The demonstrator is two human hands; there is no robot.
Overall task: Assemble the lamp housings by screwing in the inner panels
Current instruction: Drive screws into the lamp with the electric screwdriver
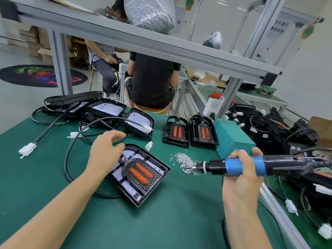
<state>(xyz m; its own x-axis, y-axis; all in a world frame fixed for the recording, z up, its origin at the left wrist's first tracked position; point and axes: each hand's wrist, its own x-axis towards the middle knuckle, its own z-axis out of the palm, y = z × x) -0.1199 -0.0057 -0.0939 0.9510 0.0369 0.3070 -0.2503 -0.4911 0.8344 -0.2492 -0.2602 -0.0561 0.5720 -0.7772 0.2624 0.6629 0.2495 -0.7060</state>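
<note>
The right hand point(240, 169) is gripping the electric screwdriver point(233, 167), its tip dipping into the loose screws point(186, 161). The left hand point(105, 151), fingers relaxed, is resting on the lamp housing point(142, 174) lying on the green mat point(170, 221). Unsteadied, the housing may be sliding and a screw could be dropping off the tip.

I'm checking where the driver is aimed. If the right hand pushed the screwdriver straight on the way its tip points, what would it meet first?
The right hand holds the screwdriver roughly level, with its tip pointing left into the pile of screws. That pile comes first; the lamp housing lies beyond it. Whether the tip already touches the screws is unclear.
</note>
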